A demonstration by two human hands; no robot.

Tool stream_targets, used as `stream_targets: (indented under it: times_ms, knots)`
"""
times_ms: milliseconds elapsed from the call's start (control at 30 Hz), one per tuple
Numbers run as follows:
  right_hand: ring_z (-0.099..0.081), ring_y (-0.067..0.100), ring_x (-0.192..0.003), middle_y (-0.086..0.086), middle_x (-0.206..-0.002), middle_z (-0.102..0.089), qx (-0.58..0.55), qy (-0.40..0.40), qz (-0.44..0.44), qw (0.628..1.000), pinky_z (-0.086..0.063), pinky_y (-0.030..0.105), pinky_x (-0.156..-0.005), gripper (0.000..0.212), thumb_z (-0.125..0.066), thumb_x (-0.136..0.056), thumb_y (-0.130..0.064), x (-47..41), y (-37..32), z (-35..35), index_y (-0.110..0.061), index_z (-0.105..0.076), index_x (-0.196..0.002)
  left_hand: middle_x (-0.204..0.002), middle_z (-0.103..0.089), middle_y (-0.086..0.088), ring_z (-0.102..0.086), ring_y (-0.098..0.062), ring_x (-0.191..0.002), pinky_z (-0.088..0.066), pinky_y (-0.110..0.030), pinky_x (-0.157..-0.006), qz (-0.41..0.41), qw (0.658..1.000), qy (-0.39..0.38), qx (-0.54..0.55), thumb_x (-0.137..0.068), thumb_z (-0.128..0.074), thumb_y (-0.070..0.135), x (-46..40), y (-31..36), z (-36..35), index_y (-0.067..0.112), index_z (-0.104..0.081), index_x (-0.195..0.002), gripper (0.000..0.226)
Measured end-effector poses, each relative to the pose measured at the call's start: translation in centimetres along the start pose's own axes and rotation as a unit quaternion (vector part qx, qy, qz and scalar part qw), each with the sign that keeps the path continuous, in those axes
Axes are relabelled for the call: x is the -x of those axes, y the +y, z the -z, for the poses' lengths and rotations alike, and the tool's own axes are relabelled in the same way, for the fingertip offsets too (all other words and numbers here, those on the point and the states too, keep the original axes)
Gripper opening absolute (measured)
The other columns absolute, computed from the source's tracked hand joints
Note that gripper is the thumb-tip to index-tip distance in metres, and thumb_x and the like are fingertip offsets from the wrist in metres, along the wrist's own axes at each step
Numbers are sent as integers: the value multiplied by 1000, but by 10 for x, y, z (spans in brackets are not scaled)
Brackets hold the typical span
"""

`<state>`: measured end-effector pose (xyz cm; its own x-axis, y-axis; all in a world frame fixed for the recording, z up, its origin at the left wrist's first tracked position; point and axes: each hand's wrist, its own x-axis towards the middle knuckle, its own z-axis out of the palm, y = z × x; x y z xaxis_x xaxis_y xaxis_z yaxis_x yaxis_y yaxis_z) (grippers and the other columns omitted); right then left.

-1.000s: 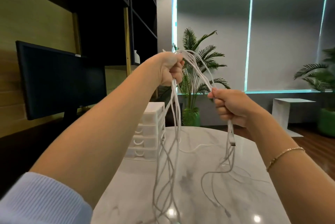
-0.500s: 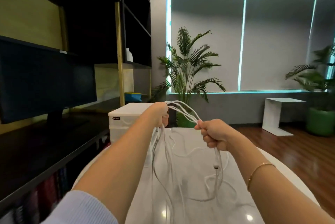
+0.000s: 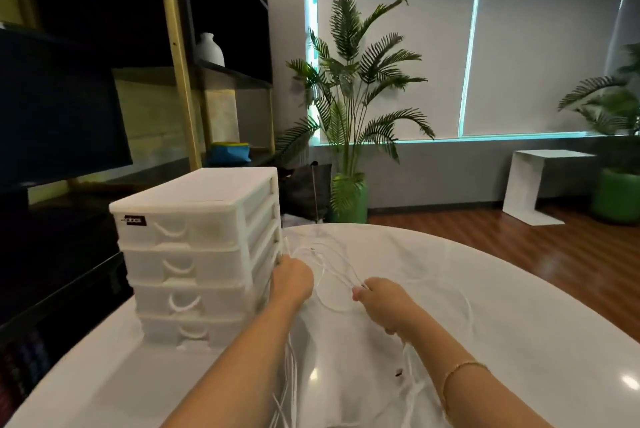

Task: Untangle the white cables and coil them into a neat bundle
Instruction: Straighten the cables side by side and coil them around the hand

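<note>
The cables [image 3: 329,272] lie low over the desk [image 3: 519,306], several loose loops strung between my hands while the remaining lengths trail back under both forearms, so I judge the untangling only partly done and no coil begun. My left hand [image 3: 291,280] grips one gathered bunch right beside the drawer unit [image 3: 197,254], and my right hand [image 3: 384,306] pinches the other ends of the loops. Separating the strands and winding them up is all still ahead.
</note>
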<state>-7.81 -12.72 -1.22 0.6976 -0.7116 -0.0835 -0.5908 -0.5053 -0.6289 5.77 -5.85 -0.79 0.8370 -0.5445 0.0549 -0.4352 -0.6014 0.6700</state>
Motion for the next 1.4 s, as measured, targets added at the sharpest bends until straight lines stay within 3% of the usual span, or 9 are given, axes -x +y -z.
stream_targets:
  times_ms: [133, 433, 633, 867, 1000, 1100, 1167, 1267, 1400]
  knots:
    - [-53, 26, -111, 8, -123, -58, 89, 20, 28, 995, -39, 29, -83, 33, -53, -92, -34, -24, 15, -20, -13, -53, -118, -137, -42, -22, -42, -36, -126, -37, -38, -100, 8, 1000, 10, -28, -98, -27, 3, -18, -15, -24, -5, -44, -129, 36]
    - [-55, 26, -114, 9, -128, -55, 195, 74, -76, 975, -43, 32, -91, 32, -45, -97, -27, -42, 47, 3, -9, -52, -122, -124, -54, -23, -52, -37, -112, -40, -39, -85, -45, 999, -7, -29, -103, -24, 21, -47, -14, -51, 1, -40, -123, 33]
    - [-54, 27, -109, 11, -120, -58, 144, 69, -16, 987, -39, 32, -80, 42, -34, -99, -44, -42, 24, -9, -9, -47, -120, -135, -42, -17, -40, -31, -126, -34, -35, -100, -23, 996, 27, -84, -103, -26, 16, -51, -8, -55, 1, -42, -130, 35]
    - [-57, 26, -105, 11, -116, -60, 146, 78, -7, 986, -41, 28, -77, 27, -33, -101, -21, -44, 16, -25, -6, -54, -112, -141, -38, -15, -34, -29, -129, -30, -34, -106, 24, 998, 18, -59, -102, -31, 30, -45, 8, -48, 2, -36, -139, 46]
    - [-57, 26, -105, 10, -116, -59, 149, 94, -8, 984, -35, 26, -72, 23, -35, -100, -15, -36, 12, -26, -6, -52, -113, -114, -59, -17, -56, -29, -102, -44, -32, -86, 15, 998, -36, 50, -101, -36, 27, -21, 28, -44, 0, -54, -120, 38]
    - [-58, 26, -110, 10, -121, -59, 146, 91, 11, 985, -41, 30, -78, 27, -41, -97, -17, -28, 4, -28, -8, -51, -121, -91, -60, -15, -56, -25, -79, -48, -32, -76, 128, 940, -195, 249, -101, -37, 36, -1, 37, -55, 4, -55, -111, 39]
    - [-56, 26, -115, 9, -127, -57, 158, 73, 29, 984, -43, 32, -90, 34, -42, -97, -19, -22, -1, -31, -10, -46, -130, -105, -61, -14, -57, -26, -94, -48, -33, -82, 169, 909, -203, 321, -101, -37, 34, 6, 34, -60, 4, -55, -114, 37]
    - [-54, 27, -117, 12, -129, -55, 193, 36, 58, 979, -41, 32, -93, 36, -39, -97, -14, -15, -3, -36, -8, -44, -132, -82, -56, -12, -52, -23, -72, -44, -31, -66, 201, 882, -180, 385, -101, -41, 21, 10, 21, -57, 1, -54, -84, 29]
    - [-51, 31, -119, 15, -133, -49, 231, 2, 90, 969, -41, 37, -95, 46, -34, -97, -10, -11, -1, -41, -5, -29, -143, -75, -61, -10, -54, -22, -70, -46, -33, -74, 214, 833, -192, 473, -102, -40, 21, 14, 7, -59, 3, -55, -79, 33]
